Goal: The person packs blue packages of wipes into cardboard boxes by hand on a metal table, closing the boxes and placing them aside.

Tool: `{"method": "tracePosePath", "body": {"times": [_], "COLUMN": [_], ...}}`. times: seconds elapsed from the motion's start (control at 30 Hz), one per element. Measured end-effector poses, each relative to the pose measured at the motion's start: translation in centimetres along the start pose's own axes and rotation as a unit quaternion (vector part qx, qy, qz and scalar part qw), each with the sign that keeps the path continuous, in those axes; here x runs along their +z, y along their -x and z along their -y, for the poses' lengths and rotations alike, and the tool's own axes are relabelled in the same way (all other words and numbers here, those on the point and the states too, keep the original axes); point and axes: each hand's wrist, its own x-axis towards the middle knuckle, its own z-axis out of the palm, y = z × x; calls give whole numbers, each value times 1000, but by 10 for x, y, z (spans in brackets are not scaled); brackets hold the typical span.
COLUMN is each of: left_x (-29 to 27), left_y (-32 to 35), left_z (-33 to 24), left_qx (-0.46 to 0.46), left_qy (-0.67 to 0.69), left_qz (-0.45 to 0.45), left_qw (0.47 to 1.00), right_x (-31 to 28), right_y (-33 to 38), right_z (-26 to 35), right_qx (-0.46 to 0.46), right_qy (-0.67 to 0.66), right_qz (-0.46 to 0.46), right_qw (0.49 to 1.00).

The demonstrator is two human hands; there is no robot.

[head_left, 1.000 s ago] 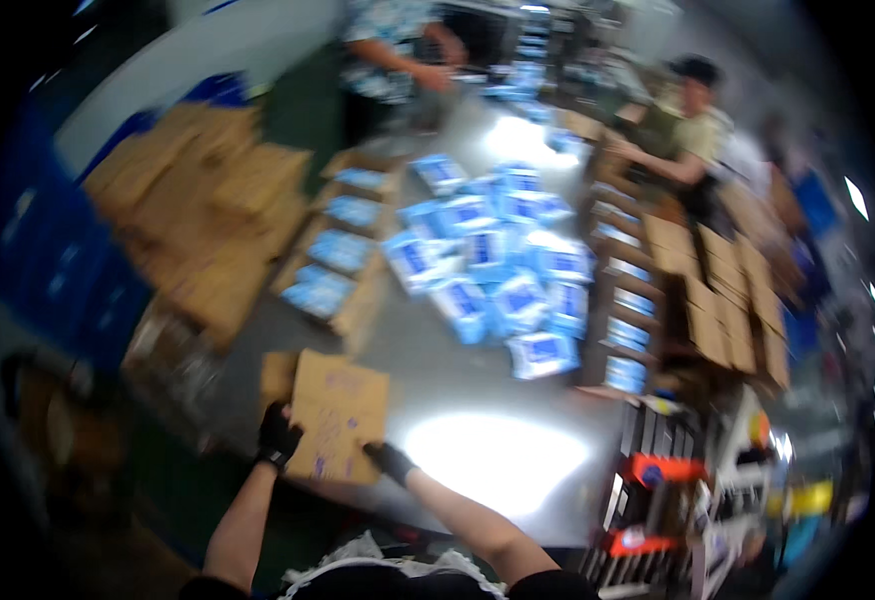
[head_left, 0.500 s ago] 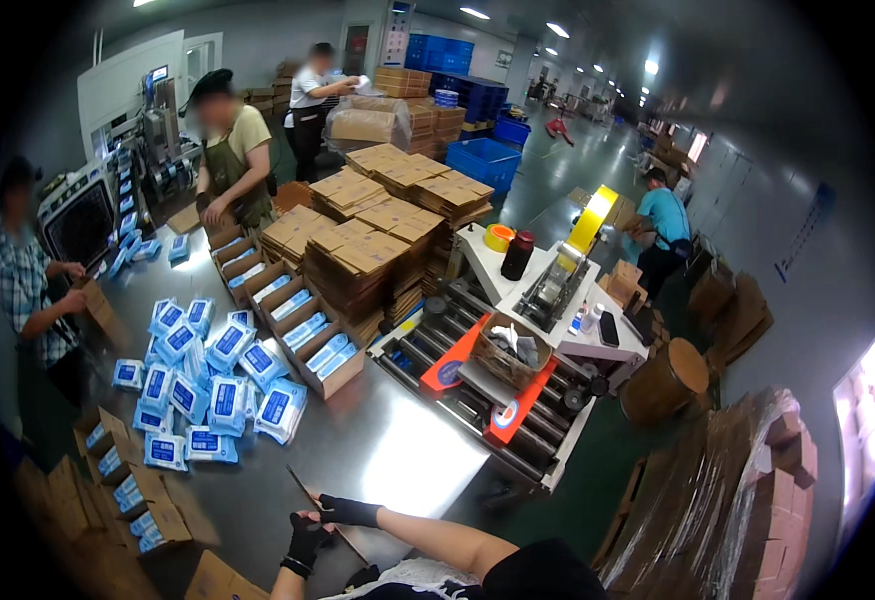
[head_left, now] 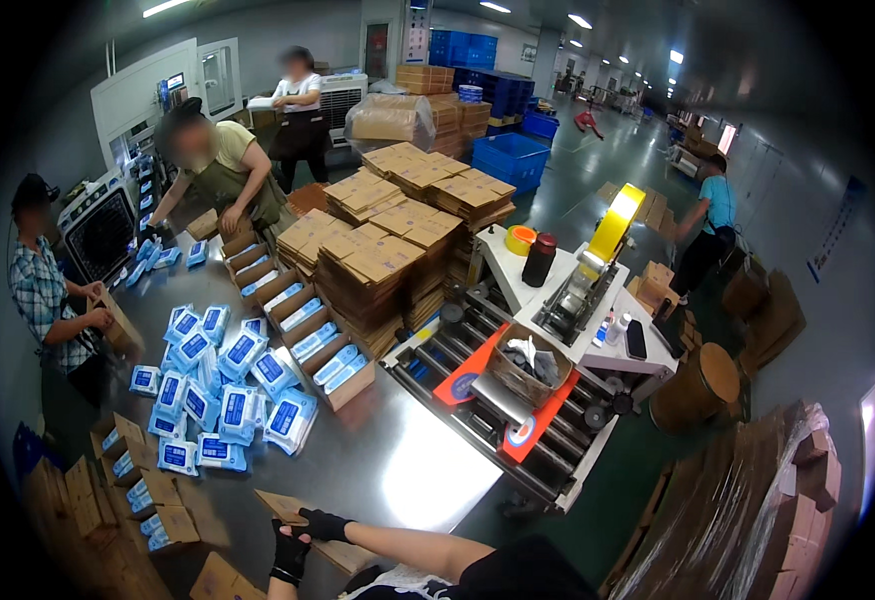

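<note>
A flattened cardboard carton (head_left: 280, 505) is between my hands at the near edge of the metal table, its broad face tilted up. My left hand (head_left: 290, 553), in a black fingerless glove, grips its near edge. Gloved the same way, my right hand (head_left: 324, 525) lies across the carton with its fingers closed on it; part of the board is hidden beneath. Beyond them on the table is a heap of blue-and-white wipe packs (head_left: 243, 355). Open cartons filled with packs (head_left: 346, 375) stand in a row to the right of the heap.
More part-filled cartons (head_left: 168, 515) stand at the left edge. Stacks of flat cartons (head_left: 373, 262) rise behind the table. At the right is a roller conveyor (head_left: 448, 345) with a tape machine (head_left: 583, 285). Co-workers (head_left: 233, 170) stand at the far side and left.
The carton has turned from edge-on to showing its broad face. My hands have shifted slightly left. A co-worker across the table now reaches out to the left.
</note>
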Motion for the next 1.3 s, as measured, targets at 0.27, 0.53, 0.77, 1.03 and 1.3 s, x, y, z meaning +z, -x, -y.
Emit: {"method": "tracePosePath", "body": {"times": [0.27,0.53,0.77,1.03,1.3], "left_x": [12,-5,37,8,25], "left_y": [32,18,16,17,-28], "left_z": [-27,-13,-67,-99,-128], "left_qx": [-33,-54,-75,47,84], "left_qy": [149,144,269,-419,-546], "left_qz": [-50,-14,-103,-202,14], "left_qw": [987,988,955,884,833], "right_x": [-35,-15,-43,-60,-58], "right_y": [31,11,17,79,82], "right_z": [31,12,10,34,56], "right_qx": [48,41,47,-114,-242], "right_qy": [-14,-119,-177,188,344], "right_qz": [72,125,84,-366,-158], "right_qw": [996,984,979,904,893]}}
